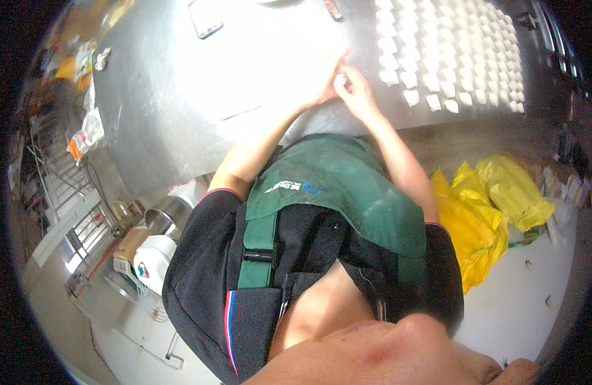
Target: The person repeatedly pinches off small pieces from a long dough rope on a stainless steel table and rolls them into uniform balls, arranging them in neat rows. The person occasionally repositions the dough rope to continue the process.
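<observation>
My left hand (322,89) is over the metal worktop (147,130), its fingers washed out by glare. Close against it, my right hand (358,91) has thumb and fingers closed around a small white piece (341,79), perhaps dough. To the right, small white pieces (450,62) of similar look lie in several close rows; glare hides their detail. A thin dark edge (240,113) shows in the bright patch left of my hands; what it belongs to is unclear.
A phone (205,21) and a brown strip-like object (332,9) lie at the far side. A crumpled whitish lump (102,58) sits at the left edge. Yellow plastic bags (474,231) are low right; a white machine (154,257) and a metal bowl (166,216) stand low left.
</observation>
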